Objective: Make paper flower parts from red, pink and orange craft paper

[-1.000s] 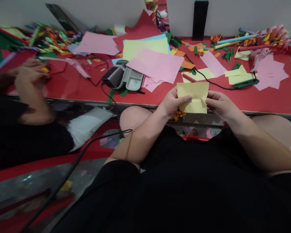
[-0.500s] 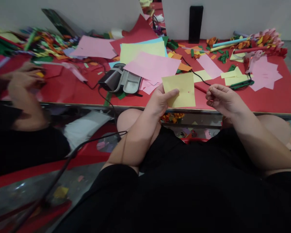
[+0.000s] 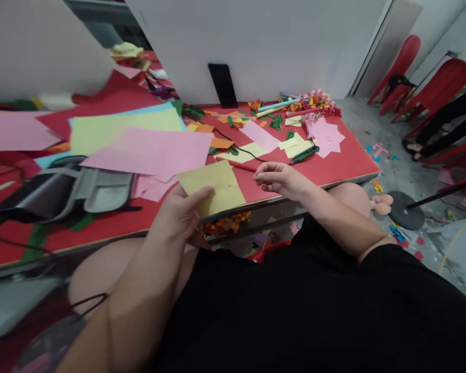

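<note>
My own body, seen from above

I wear a black top with short sleeves; the right sleeve's hem ends at the upper arm, well back from the fingers [image 3: 264, 178] of my right hand [image 3: 281, 178], and leaves the forearm bare. The same plain black cloth, without print or marking, fills the lower part of the view behind both hands. My left hand [image 3: 178, 217] and its forearm are bare too, with no watch, ring or band on either wrist. Below the fingers of each hand a bare knee shows, so whatever I wear on my legs is short.
</note>
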### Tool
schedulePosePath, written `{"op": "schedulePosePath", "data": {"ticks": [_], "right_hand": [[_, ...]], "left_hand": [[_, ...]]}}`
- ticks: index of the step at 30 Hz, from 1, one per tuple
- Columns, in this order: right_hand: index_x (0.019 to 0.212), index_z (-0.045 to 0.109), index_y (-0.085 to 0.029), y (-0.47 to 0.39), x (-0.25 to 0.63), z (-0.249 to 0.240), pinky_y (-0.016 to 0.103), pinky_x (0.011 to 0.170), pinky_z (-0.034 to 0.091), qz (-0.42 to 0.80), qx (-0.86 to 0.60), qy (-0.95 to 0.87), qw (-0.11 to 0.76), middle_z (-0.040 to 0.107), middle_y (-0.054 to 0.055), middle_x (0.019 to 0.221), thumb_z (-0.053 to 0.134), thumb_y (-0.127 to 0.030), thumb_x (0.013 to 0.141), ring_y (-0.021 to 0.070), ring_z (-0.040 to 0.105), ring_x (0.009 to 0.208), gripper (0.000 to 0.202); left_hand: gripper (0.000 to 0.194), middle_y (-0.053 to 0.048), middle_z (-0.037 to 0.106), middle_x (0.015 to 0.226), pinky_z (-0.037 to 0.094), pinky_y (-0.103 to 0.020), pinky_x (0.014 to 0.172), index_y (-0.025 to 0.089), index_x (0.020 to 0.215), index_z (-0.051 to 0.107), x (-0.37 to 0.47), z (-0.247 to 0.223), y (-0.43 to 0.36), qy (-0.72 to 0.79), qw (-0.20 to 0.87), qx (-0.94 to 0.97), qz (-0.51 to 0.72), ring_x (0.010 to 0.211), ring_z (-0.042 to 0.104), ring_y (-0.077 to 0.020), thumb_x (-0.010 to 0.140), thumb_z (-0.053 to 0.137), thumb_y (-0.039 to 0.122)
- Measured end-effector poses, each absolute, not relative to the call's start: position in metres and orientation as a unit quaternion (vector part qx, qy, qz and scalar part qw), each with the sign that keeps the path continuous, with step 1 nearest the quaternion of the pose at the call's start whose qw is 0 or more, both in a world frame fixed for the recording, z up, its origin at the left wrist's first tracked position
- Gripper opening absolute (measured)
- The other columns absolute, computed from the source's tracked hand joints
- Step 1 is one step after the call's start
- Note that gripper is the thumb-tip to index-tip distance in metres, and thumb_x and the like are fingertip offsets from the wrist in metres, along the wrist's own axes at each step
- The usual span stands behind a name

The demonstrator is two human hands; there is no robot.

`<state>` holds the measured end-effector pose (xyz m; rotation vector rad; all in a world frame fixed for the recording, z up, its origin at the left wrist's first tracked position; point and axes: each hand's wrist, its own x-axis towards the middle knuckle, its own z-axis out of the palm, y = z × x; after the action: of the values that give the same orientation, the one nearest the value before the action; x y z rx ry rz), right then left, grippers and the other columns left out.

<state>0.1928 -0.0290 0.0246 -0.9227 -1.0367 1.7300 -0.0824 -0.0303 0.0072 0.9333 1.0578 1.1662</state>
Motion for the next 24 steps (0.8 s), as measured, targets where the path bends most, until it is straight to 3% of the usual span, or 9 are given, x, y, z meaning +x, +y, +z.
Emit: {"op": "schedulePosePath", "data": {"ticks": [6, 12, 19, 24], "right_hand": [[0.087, 0.082, -0.027, -0.03, 0.201, 0.027, 0.027, 0.074, 0.059, 0.657, -0.347, -0.469, 0.477, 0.079, -0.002, 0.085, 0.111, -0.05, 0.071, 0.0133, 0.069, 0.08, 0.041], [0.091, 0.081, -0.025, -0.026, 0.205, 0.029, 0.032, 0.083, 0.064, 0.593, -0.323, -0.542, 0.5, 0.083, 0.001, 0.091, 0.108, -0.05, 0.076, 0.016, 0.075, 0.087, 0.04], [0.094, 0.083, -0.024, -0.021, 0.203, 0.033, 0.036, 0.099, 0.068, 0.587, -0.279, -0.581, 0.49, 0.084, 0.002, 0.097, 0.105, -0.048, 0.078, 0.0175, 0.077, 0.094, 0.036], [0.102, 0.086, -0.024, -0.034, 0.2, 0.023, 0.036, 0.101, 0.067, 0.588, -0.313, -0.582, 0.466, 0.086, 0.003, 0.102, 0.094, -0.035, 0.091, 0.0181, 0.078, 0.099, 0.018]], "left_hand": [[0.07, -0.011, 0.091, 0.107, 0.074, -0.038, 0.083, 0.017, 0.11, 0.082, -0.074, -0.004, -0.026, 0.454, 0.607, 0.399, 0.516, 0.097, 0.088, -0.0337, 0.053, 0.111, 0.045], [0.077, -0.012, 0.091, 0.113, 0.072, -0.04, 0.089, 0.017, 0.12, 0.082, -0.075, -0.026, -0.01, 0.477, 0.601, 0.432, 0.474, 0.101, 0.087, -0.0327, 0.056, 0.11, 0.049], [0.077, 0.003, 0.093, 0.113, 0.068, -0.042, 0.104, 0.025, 0.113, 0.087, -0.079, -0.065, 0.024, 0.509, 0.566, 0.439, 0.478, 0.101, 0.083, -0.0247, 0.049, 0.116, 0.055], [0.069, 0.008, 0.094, 0.11, 0.07, -0.045, 0.104, 0.03, 0.109, 0.087, -0.084, -0.076, 0.048, 0.521, 0.56, 0.442, 0.469, 0.097, 0.084, -0.0224, 0.051, 0.114, 0.054]]}}
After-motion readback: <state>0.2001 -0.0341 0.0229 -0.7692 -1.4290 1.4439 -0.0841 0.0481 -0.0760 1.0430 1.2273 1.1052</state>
